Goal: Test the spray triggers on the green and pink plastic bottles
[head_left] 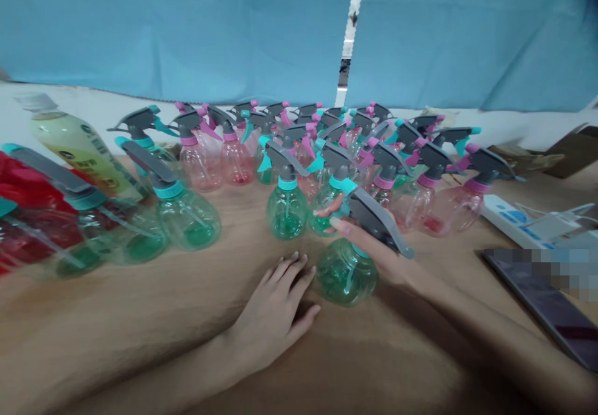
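Observation:
Wrapped round the neck of a green spray bottle, just under its grey and turquoise trigger head, is my right hand. The bottle is nearly upright; whether its base touches the table cannot be told. My left hand lies palm down on the wooden table, fingers stretched out, close to the left of that bottle and holding nothing. Straight beyond my hands stand a green spray bottle and another green spray bottle, the second partly hidden by my right fingers.
Several pink and green spray bottles crowd the back. More green ones stand at left, near a tilted labelled drink bottle and a red bag. At right are a white power strip and a dark tablet. Blue cloth hangs behind.

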{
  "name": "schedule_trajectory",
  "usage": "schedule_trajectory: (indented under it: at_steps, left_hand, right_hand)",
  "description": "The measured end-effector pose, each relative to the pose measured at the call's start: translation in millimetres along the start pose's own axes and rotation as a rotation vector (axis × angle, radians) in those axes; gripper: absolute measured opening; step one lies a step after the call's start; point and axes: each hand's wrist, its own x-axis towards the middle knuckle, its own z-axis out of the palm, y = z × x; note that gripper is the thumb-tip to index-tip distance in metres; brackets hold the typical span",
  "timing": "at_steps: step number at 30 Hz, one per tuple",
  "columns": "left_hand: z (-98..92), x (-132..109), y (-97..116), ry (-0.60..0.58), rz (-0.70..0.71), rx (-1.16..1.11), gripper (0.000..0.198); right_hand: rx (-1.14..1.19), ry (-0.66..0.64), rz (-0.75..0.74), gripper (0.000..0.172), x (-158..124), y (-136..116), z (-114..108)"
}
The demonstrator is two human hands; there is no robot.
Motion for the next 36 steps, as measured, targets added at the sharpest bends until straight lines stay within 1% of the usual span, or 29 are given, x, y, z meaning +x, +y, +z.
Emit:
schedule_trajectory:
  at_steps: [4, 8, 14, 18, 22, 25, 27, 33, 36]
  left_hand:
    - [0.5, -0.3, -0.2, 0.015, -0.006, -0.016, 0.045]
    - [0.0, -0.8, -0.5, 0.01, -0.01, -0.011, 0.045]
    - [0.1, -0.4, -0.8, 0.004, -0.004, 0.012, 0.046]
    - [-0.6, 0.2, -0.6, -0.008, -0.004, 0.021, 0.047]
    - [-1.9, 0.6, -0.1, -0.015, 0.001, 0.026, 0.048]
    - [-1.7, 0.5, 0.1, -0.013, -0.001, 0.018, 0.047]
    - [-1.1, 0.3, 0.1, -0.013, 0.0, 0.021, 0.047]
    - [0.4, 0.2, -0.3, -0.01, 0.006, 0.034, 0.048]
    - [0.2, 0.3, -0.5, -0.015, 0.01, 0.055, 0.047]
  right_hand:
    - [-0.036, -0.005, -0.027, 0.02, 1.3, -2.1, -1.9]
    - [-0.062, 0.031, -0.069, 0.022, 0.2, -2.1, -2.3]
    - [-0.174, 0.071, -0.126, 0.026, -1.8, -2.4, -4.5]
    - [-0.188, 0.048, -0.12, 0.026, -2.6, -3.2, -6.3]
    - [-0.139, 0.053, -0.118, 0.024, -1.4, -2.7, -4.3]
    - [-0.079, 0.023, -0.092, 0.019, -1.6, -3.4, -2.5]
    - [-0.078, 0.013, -0.062, 0.019, -3.5, -3.7, -1.9]
    - [-0.137, 0.107, -0.063, 0.024, -9.2, 0.7, 0.4]
    - [-0.148, 0.105, -0.059, 0.027, -9.3, 1.5, 0.9]
